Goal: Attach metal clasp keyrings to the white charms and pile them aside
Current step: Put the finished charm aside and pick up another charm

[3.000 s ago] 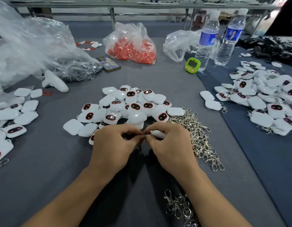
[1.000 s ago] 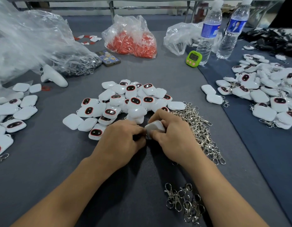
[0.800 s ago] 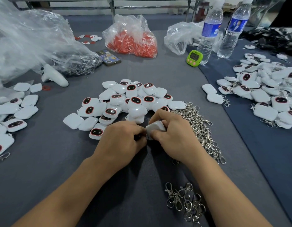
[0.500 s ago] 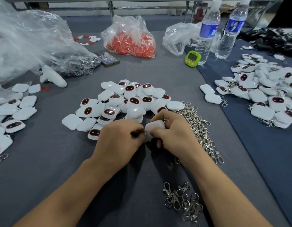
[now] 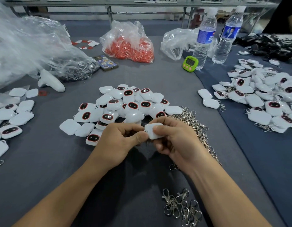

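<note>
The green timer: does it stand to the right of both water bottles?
No, the green timer stands left of the first water bottle, and the second water bottle is farther right still.

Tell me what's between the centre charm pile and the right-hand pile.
Head view: two loose white charms lie there, between the centre pile and the right pile.

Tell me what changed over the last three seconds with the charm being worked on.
The right grip has turned the white charm from edge-on to plain back up, thumb on top. The left grip still pinches at its corner; what it pinches there is mostly hidden. Nothing was let go. The charm pile and the loose clasp keyrings stayed put.
</note>
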### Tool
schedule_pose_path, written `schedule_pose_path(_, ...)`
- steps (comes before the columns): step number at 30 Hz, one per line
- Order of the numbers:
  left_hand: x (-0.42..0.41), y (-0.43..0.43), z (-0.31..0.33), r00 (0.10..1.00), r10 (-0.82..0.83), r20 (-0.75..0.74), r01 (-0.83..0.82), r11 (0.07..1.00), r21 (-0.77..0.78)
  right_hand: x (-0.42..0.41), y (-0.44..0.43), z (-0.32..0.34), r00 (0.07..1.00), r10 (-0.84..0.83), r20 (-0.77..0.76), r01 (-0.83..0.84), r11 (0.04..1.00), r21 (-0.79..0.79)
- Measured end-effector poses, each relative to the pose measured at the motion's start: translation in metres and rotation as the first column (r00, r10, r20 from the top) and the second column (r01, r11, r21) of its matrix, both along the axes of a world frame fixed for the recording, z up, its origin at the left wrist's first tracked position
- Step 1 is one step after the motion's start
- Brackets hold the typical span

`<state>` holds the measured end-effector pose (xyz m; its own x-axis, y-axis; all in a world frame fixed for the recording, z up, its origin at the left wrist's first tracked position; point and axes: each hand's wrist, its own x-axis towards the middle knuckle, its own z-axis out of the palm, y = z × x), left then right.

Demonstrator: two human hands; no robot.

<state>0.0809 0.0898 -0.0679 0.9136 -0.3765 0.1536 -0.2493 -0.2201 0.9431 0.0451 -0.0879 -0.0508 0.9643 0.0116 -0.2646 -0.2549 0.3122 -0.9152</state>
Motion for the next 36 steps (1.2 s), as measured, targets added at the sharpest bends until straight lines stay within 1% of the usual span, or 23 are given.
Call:
schedule_pose_path(4, 0.002, 0.0, -0.001, 1.0, 0.025, 0.006, -0.024, 0.993, -0.116, -0.002, 0.002, 0.001, 0.998, -0.002, 0.06, 0.003, 1.0, -0.018)
schedule_pose_path(6, 0.001, 0.0, -0.002, 0.999, 0.019, 0.049, -0.014, 0.994, -0.107, -0.003, 0.002, 0.001, 0.996, -0.024, 0.089, 0.027, 0.999, -0.036)
schedule_pose_path(8, 0.0, 0.0, -0.003, 0.99, 0.036, 0.137, -0.035, 0.999, -0.011, -0.004, 0.001, -0.001, 0.992, -0.048, 0.114, 0.056, 0.996, -0.065)
schedule_pose_path(10, -0.002, 0.001, -0.004, 0.965, 0.037, 0.261, -0.075, 0.987, 0.139, -0.004, 0.002, -0.003, 0.989, -0.059, 0.136, 0.075, 0.99, -0.121)
schedule_pose_path(11, -0.003, 0.001, -0.005, 0.938, 0.024, 0.347, -0.108, 0.968, 0.225, -0.005, 0.004, -0.004, 0.988, -0.059, 0.144, 0.08, 0.986, -0.146)
schedule_pose_path(13, -0.005, 0.002, -0.004, 0.85, -0.024, 0.526, -0.191, 0.917, 0.351, -0.005, 0.008, -0.006, 0.987, -0.06, 0.15, 0.086, 0.982, -0.17)
schedule_pose_path(14, -0.006, 0.001, -0.004, 0.816, -0.033, 0.577, -0.222, 0.904, 0.365, -0.004, 0.008, -0.006, 0.987, -0.064, 0.146, 0.088, 0.982, -0.167)
schedule_pose_path(15, -0.006, 0.001, -0.005, 0.808, -0.014, 0.589, -0.239, 0.906, 0.349, -0.004, 0.009, -0.006, 0.988, -0.067, 0.14, 0.088, 0.985, -0.149)
schedule_pose_path(16, -0.007, 0.001, -0.004, 0.83, 0.027, 0.558, -0.239, 0.92, 0.309, -0.003, 0.009, -0.006, 0.989, -0.07, 0.13, 0.085, 0.99, -0.116)
schedule_pose_path(18, -0.006, 0.002, -0.003, 0.916, 0.115, 0.383, -0.195, 0.965, 0.176, -0.002, 0.007, -0.004, 0.993, -0.074, 0.095, 0.076, 0.997, -0.02)
schedule_pose_path(20, -0.003, 0.001, -0.002, 0.976, 0.094, 0.196, -0.106, 0.993, 0.054, -0.001, 0.007, -0.002, 0.995, -0.073, 0.063, 0.069, 0.996, 0.064)
schedule_pose_path(21, -0.002, 0.0, -0.002, 0.988, 0.078, 0.135, -0.079, 0.997, 0.004, -0.001, 0.007, -0.002, 0.996, -0.074, 0.057, 0.069, 0.994, 0.09)
schedule_pose_path(23, -0.001, -0.002, -0.002, 0.996, 0.083, 0.041, -0.079, 0.993, -0.083, -0.001, 0.007, -0.002, 0.994, -0.087, 0.06, 0.08, 0.991, 0.11)
schedule_pose_path(25, -0.002, -0.004, -0.002, 0.995, 0.102, 0.011, -0.1, 0.99, -0.103, -0.002, 0.008, -0.002, 0.99, -0.111, 0.083, 0.104, 0.991, 0.078)
schedule_pose_path(27, -0.004, -0.004, -0.002, 0.988, 0.116, 0.098, -0.117, 0.993, 0.006, -0.003, 0.01, -0.003, 0.981, -0.144, 0.131, 0.147, 0.989, -0.012)
schedule_pose_path(29, -0.007, -0.004, 0.001, 0.961, 0.103, 0.255, -0.146, 0.977, 0.156, -0.005, 0.013, -0.005, 0.965, -0.17, 0.201, 0.199, 0.971, -0.133)
schedule_pose_path(30, -0.008, -0.003, 0.001, 0.926, 0.074, 0.37, -0.172, 0.955, 0.241, -0.005, 0.015, -0.006, 0.954, -0.178, 0.24, 0.225, 0.957, -0.185)
schedule_pose_path(32, -0.007, -0.001, 0.001, 0.807, -0.039, 0.589, -0.245, 0.885, 0.395, -0.007, 0.019, -0.007, 0.935, -0.18, 0.304, 0.263, 0.93, -0.257)
schedule_pose_path(33, -0.006, 0.0, 0.001, 0.752, -0.089, 0.653, -0.277, 0.856, 0.436, -0.007, 0.021, -0.006, 0.932, -0.18, 0.316, 0.271, 0.923, -0.273)
schedule_pose_path(34, -0.006, 0.0, 0.0, 0.716, -0.113, 0.689, -0.302, 0.839, 0.452, -0.007, 0.021, -0.006, 0.933, -0.182, 0.31, 0.269, 0.925, -0.267)
schedule_pose_path(35, -0.006, 0.0, -0.002, 0.7, -0.102, 0.707, -0.323, 0.837, 0.441, -0.006, 0.021, -0.005, 0.939, -0.186, 0.29, 0.258, 0.937, -0.235)
schedule_pose_path(36, -0.006, -0.001, -0.002, 0.714, -0.063, 0.697, -0.33, 0.848, 0.415, -0.005, 0.02, -0.004, 0.947, -0.19, 0.26, 0.242, 0.953, -0.184)
